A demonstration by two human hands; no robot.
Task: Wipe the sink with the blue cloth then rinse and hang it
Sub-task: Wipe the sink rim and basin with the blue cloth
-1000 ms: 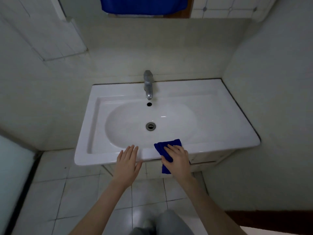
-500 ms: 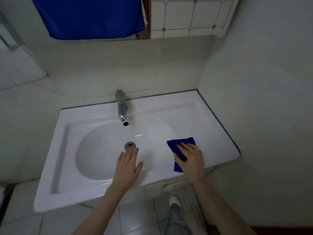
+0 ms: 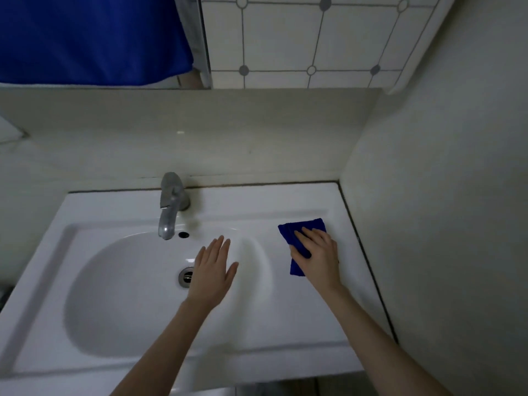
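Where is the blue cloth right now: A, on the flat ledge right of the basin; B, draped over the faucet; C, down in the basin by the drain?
A: the right hand presses the blue cloth flat on the sink ledge beside the basin.

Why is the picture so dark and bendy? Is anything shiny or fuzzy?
In the head view the light is dim, so the white sink looks grey; small glints shine on the faucet and beside the drain; the same view's wide lens bends the sink's straight edges; the left hand and near rim look slightly soft, the blue cloth sharper.
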